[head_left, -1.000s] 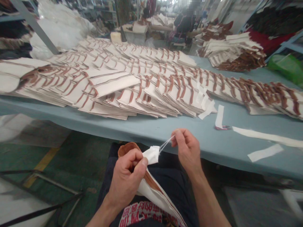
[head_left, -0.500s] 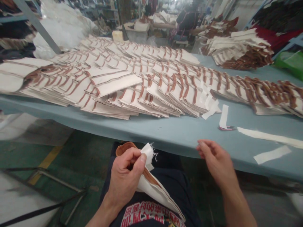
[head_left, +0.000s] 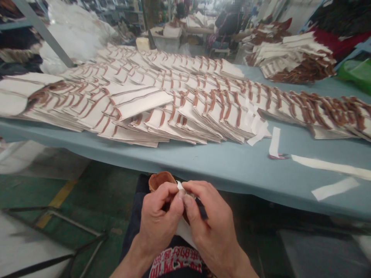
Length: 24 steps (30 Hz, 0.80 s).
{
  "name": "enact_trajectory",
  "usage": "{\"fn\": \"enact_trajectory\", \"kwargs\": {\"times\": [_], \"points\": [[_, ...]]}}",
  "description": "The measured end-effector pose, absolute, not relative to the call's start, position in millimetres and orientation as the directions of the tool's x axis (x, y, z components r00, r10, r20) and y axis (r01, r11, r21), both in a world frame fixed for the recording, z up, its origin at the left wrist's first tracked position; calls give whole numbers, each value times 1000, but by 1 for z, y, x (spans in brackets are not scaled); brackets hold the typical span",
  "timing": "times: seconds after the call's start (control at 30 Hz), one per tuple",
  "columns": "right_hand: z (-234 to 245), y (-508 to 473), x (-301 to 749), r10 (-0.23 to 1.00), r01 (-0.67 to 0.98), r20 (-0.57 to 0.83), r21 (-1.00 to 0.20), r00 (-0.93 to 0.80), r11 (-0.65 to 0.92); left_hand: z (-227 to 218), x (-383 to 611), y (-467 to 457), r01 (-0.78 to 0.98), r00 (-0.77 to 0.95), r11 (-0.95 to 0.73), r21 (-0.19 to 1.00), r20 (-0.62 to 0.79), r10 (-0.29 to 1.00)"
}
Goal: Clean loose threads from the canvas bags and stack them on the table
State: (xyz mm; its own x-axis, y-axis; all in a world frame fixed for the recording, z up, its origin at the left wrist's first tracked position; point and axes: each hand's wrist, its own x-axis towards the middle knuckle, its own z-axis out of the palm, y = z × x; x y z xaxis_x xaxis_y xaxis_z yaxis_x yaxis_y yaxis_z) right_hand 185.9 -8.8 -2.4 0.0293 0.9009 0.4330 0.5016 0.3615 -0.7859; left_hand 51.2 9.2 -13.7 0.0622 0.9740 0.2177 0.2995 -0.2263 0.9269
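Taking the blue table (head_left: pixel 199 158) as your landmark, a dark metal frame (head_left: pixel 74 222) stands on the floor off its near left side, and a white plastic bundle (head_left: pixel 78 34) rises behind its far left end. White pieces with brown edging (head_left: pixel 199 119) overlap across its top, a person (head_left: pixel 228 23) is beyond its far edge, and a brown-and-white pile (head_left: pixel 298 58) sits at its far right. Your own hands block much of the held piece.

The edged pieces overlap too closely to count. Right of them on the table you have three separate white strips: an upright one (head_left: pixel 274 141) touching one small pinkish tool (head_left: pixel 278 156), a long one (head_left: pixel 333 166) and a short one (head_left: pixel 334 188).

Your left hand (head_left: pixel 159 208) pinches a white tab (head_left: pixel 179 185) between thumb and forefinger, just off the table's near edge, with the brown cloth piece (head_left: pixel 162 179) showing behind. Your right hand (head_left: pixel 213 216) meets it, thumb and forefinger closed on the same tab; both forearms reach up from below.
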Motion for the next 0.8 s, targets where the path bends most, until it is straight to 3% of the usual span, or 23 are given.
{"fn": "enact_trajectory", "kwargs": {"times": [0.17, 0.27, 0.37, 0.47, 0.57, 0.67, 0.8], "points": [[-3, -8, 185, 976, 288, 182, -947, 119, 142, -20, 44, 6, 222, 171, -276, 935, 242, 955], [-11, -4, 183, 992, 19, -28, -999, 121, -30, -26, 43, 6, 125, 197, -244, 962, 217, 956], [-22, 0, 181, 982, -274, -171, -951, 83, -142, -29, 46, 7, 57, 188, -201, 978, 188, 964], [-32, 3, 181, 967, -452, -252, -868, 48, -204, -31, 49, 8, -7, 142, -130, 992, 130, 981], [-38, 4, 180, 959, -529, -284, -816, 15, -234, -31, 51, 7, -58, 66, -66, 996, 70, 995], [-42, 6, 181, 956, -564, -292, -793, 21, -230, -33, 49, 6, 6, -12, -78, 997, 79, 997], [-47, 7, 186, 945, -565, -319, -795, 77, -222, -41, 42, 2, 159, 68, -1, 987, -10, 998]]}}
